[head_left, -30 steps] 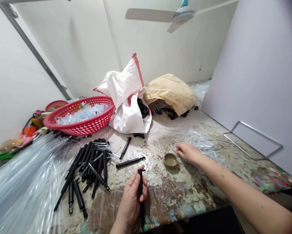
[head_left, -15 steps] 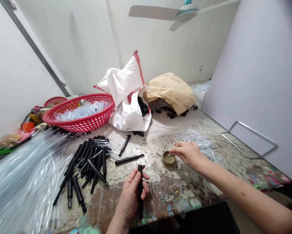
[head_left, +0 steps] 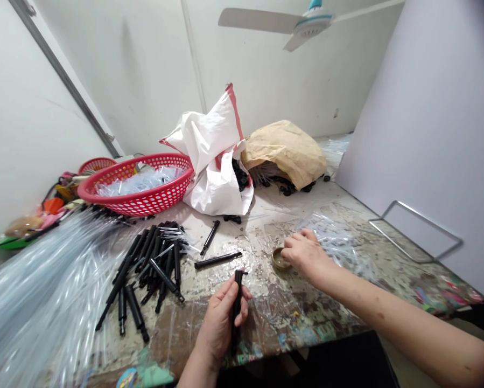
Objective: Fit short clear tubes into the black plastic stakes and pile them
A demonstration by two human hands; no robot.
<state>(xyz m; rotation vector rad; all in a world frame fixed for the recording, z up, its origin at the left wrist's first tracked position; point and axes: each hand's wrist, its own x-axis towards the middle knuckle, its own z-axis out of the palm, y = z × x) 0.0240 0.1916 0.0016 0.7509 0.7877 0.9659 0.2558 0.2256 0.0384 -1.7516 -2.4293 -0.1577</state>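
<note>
Right hand (head_left: 306, 258), newly over the bowl's (head_left: 279, 267) three-o'clock side, fingers curled, contents unclear; left hand (head_left: 216, 320), grasping black tube (head_left: 238, 285).

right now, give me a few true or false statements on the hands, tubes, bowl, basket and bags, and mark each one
1. The left hand holds a black tube. True.
2. The right hand is inside the red basket. False: it is at the small bowl, on the table.
3. The red basket has clear plastic pieces in it. True.
4. The tan bag is left of the white bag. False: it is to the right of it.
5. Two loose black tubes lie between the pile of black tubes and the small bowl. True.
</note>
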